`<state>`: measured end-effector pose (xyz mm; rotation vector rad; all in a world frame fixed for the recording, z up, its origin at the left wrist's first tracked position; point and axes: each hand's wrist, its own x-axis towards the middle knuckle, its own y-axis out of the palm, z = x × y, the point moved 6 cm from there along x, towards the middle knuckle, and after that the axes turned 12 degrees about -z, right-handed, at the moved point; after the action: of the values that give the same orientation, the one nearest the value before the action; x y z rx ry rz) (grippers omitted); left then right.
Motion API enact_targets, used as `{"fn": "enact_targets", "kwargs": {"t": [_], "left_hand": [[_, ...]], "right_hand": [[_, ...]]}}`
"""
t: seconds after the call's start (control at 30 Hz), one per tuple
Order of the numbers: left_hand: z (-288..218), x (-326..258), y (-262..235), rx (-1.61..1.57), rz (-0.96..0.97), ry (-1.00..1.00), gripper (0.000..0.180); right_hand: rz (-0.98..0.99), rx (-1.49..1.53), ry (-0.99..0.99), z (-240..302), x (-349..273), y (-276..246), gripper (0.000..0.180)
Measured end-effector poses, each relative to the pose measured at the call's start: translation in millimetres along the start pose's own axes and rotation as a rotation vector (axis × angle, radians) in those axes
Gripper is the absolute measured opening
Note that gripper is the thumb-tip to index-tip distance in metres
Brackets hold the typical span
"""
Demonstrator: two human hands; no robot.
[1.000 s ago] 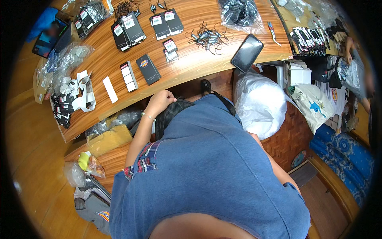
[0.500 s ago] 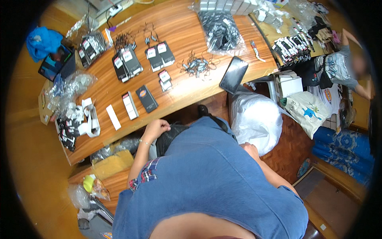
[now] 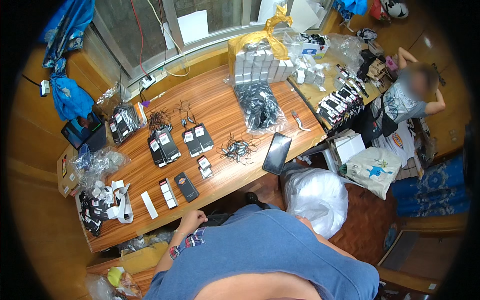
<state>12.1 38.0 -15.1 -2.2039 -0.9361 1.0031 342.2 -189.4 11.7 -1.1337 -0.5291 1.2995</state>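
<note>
Your view swings up to show the window (image 3: 225, 15), while your hands stay off the bench (image 3: 210, 95), its layout unchanged. Your left hand (image 3: 194, 220) curls in, nothing visible in it; your right hand (image 3: 305, 223), well apart, is too hidden to tell. The black card (image 3: 186, 187) lies at 11 o'clock. At 12, a clear bag (image 3: 277, 123) holds black cords (image 3: 260, 105); at 2, a white sack's (image 3: 317, 200) contents stay unclear

Blue top (image 3: 270, 240), round neckline (image 3: 250, 271), red-and-navy plaid left cuff (image 3: 194, 240), dark footwear (image 3: 254, 198)
</note>
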Motion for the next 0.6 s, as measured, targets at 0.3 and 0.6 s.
{"fn": "enact_targets", "kwargs": {"t": [0.3, 0.6], "left_hand": [[6, -51, -31, 0.17, -0.021, -0.208, 0.019], [10, -89, -36, 0.284, 0.108, -0.158, 0.022]], "right_hand": [[0.185, 0.06, -0.395, 14, 54, -2, 0.023], [0.427, 0.073, -0.805, 39, 111, 39, 0.026]]}}
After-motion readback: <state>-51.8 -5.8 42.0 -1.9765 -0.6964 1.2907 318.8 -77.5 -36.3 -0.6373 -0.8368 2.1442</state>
